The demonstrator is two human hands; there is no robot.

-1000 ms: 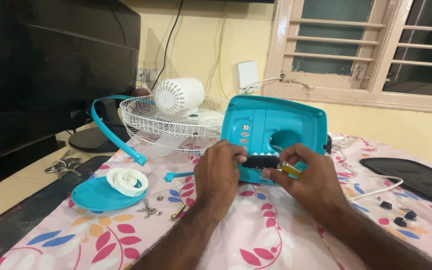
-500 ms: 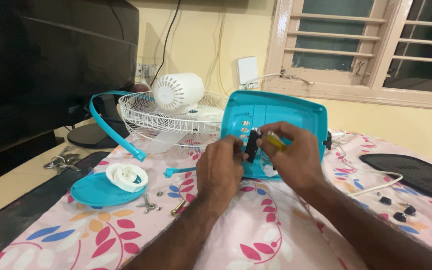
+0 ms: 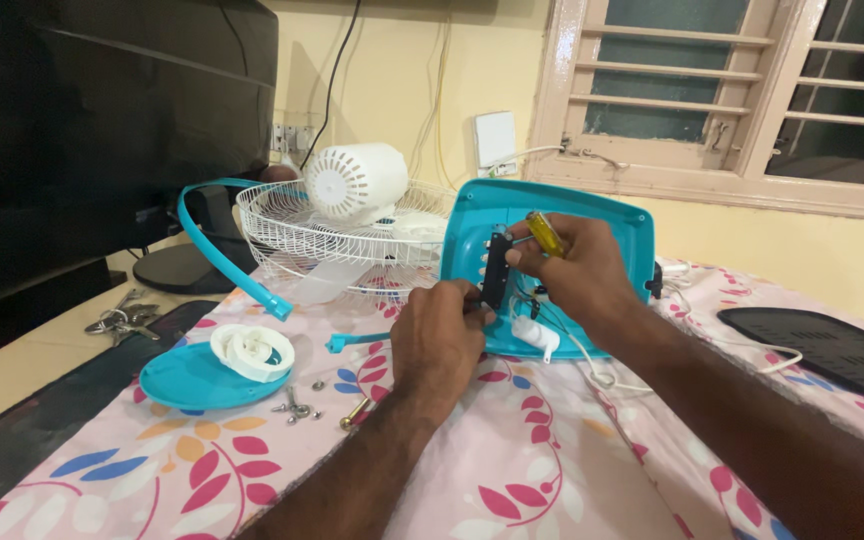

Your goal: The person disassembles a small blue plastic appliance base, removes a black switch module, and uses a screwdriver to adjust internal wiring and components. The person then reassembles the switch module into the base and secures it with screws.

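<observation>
The fan base housing (image 3: 592,215) is turquoise, the switch panel (image 3: 495,270) held against it is black, and the screwdriver handle (image 3: 544,233) is translucent yellow. The cloth (image 3: 552,450) is pale pink with a pattern of red, blue and orange leaves and flowers, and on it lie a turquoise round cover (image 3: 187,378) carrying a white cap (image 3: 251,351). The wire fan guard (image 3: 342,240) and motor casing (image 3: 357,182) are white, the curved guard ring (image 3: 217,250) is turquoise, the monitor (image 3: 102,130) is black, and the wall (image 3: 402,80) is cream yellow.

Both hands (image 3: 512,300) on teal fan base (image 3: 592,215)
</observation>
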